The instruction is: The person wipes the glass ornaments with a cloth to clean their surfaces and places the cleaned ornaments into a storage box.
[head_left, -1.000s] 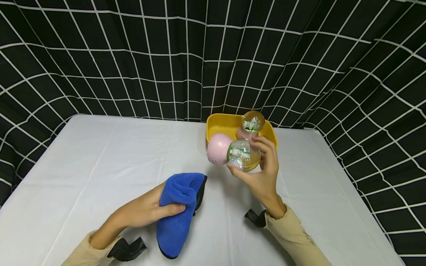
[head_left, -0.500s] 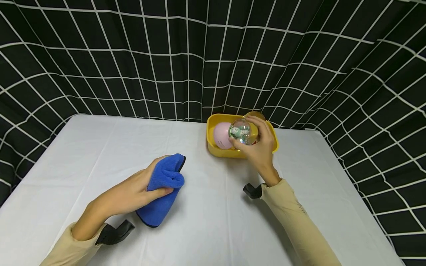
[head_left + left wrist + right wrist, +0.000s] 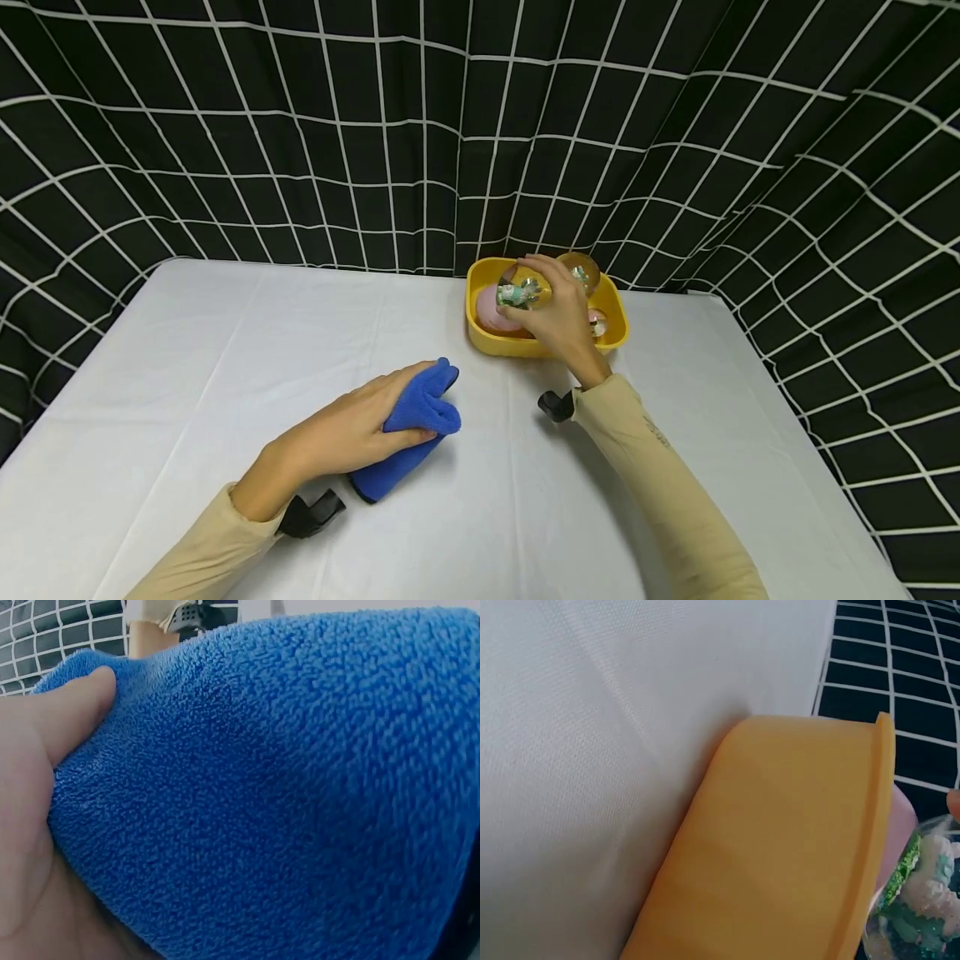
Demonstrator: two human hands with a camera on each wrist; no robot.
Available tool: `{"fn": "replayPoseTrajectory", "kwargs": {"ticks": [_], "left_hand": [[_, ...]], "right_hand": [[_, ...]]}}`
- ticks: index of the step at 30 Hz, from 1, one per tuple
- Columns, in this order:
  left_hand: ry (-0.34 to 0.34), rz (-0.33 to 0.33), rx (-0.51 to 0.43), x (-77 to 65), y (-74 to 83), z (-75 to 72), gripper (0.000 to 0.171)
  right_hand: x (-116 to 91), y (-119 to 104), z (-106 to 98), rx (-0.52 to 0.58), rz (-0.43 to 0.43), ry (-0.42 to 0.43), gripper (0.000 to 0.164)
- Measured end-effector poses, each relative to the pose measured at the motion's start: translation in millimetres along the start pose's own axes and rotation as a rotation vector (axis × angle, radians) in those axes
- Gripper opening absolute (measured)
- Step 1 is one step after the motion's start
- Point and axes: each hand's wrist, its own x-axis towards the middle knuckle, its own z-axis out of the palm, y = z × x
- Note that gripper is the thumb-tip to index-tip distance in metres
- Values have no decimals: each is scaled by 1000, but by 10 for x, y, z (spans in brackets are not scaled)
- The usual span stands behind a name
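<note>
In the head view my left hand [image 3: 360, 425] grips a folded blue cloth [image 3: 408, 454] with black edging. That plush cloth [image 3: 262, 780] fills most of the left wrist view, with the thumb pressed on it. My right hand [image 3: 558, 308] holds a snow globe [image 3: 521, 292] by its clear ball, fingers on top and thumb below. Its pink base [image 3: 491, 310] points left, within the outline of a yellow tub [image 3: 510, 344]. In the right wrist view the snow globe [image 3: 922, 900], with a white and green figure inside, shows beyond the tub's wall [image 3: 772, 840].
Another snow globe [image 3: 581, 271] stands in the tub's back right part, partly behind my right hand. A small rounded pink and clear thing [image 3: 597, 322] lies in the tub's right end. A white cloth covers the table [image 3: 300, 333]; a black gridded curtain [image 3: 337, 150] hangs behind.
My right hand has carried the snow globe away from me, from in front of the tub to over it. The left hand shifted left, then back right, with the blue cloth.
</note>
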Motion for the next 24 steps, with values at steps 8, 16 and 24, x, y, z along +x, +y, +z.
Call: {"fn": "replayPoseTrajectory", "kwargs": {"ticks": [8,16,24], "left_hand": [[-60,66,54,86,61,139,75],[-98,122,145,158,102,285,74],[-146,94,249,154,108,406,84]], "right_hand": [[10,22,42,-91,8,-107,64],[19,65,60,-130,11,-157,64],[76,74,109,-127,19,-191,66]]}}
